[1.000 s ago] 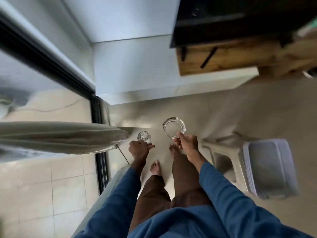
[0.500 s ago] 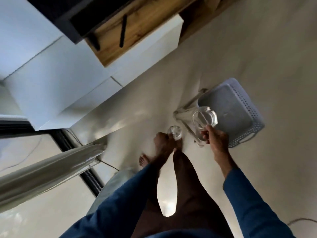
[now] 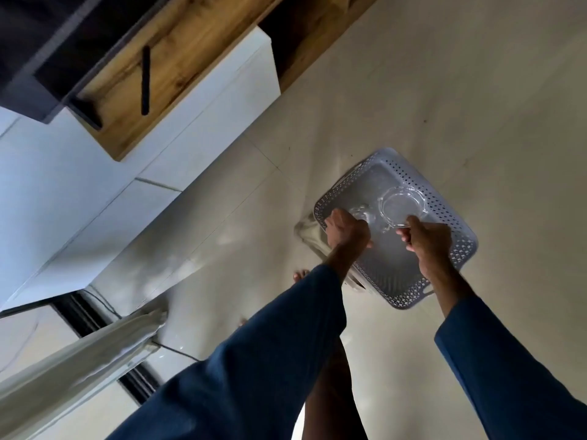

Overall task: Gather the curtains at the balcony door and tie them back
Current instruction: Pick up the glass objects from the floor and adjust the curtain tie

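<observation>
A pale curtain [image 3: 73,366] hangs gathered at the lower left beside the dark balcony door frame [image 3: 85,319]. My left hand [image 3: 346,231] is closed around a small clear glass piece [image 3: 360,214]. My right hand [image 3: 427,238] pinches the rim of a larger clear glass dish [image 3: 401,206]. Both hands are over a grey perforated tray [image 3: 457,249] that rests on a stool. Both hands are well to the right of the curtain.
A white cabinet [image 3: 104,192] with a wooden shelf [image 3: 178,52] above it stands at the upper left. A cable [image 3: 178,349] runs along the glossy tiled floor near the curtain's foot. My bare feet and brown trousers show below the arms.
The view has swung right, away from the curtain. Both hands carried the glass pieces from above my feet to over the grey tray.
</observation>
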Available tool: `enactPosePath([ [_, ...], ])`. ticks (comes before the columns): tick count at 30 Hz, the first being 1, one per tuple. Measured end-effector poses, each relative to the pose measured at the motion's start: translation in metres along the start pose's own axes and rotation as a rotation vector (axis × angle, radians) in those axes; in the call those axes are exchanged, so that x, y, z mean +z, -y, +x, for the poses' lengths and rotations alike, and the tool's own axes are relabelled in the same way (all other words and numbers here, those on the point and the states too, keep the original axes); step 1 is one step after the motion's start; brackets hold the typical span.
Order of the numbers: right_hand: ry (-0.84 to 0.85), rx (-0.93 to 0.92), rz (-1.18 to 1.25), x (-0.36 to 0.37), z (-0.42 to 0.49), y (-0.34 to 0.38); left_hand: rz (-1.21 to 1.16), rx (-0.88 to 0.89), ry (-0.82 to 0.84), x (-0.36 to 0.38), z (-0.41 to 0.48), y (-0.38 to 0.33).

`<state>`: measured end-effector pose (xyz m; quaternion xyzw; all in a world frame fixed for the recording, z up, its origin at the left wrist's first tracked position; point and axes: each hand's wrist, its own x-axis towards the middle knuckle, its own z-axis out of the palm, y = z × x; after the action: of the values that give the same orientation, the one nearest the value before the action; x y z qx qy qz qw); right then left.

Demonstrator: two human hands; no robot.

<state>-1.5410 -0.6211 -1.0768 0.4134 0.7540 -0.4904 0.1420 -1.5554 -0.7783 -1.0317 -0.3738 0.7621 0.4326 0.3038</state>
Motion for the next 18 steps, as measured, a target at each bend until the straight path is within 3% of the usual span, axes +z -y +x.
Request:
enactPosePath([
  [7,0.059,0.018,-0.064,0.02,0.045,-0.012,0.141,-0.012,-0.013,0.025,0.044,0.0],
  [18,0.107,0.157,0.107,0.045,0.068,-0.016,-0.023,-0.113,0.081,0.038,0.075,0.014],
])
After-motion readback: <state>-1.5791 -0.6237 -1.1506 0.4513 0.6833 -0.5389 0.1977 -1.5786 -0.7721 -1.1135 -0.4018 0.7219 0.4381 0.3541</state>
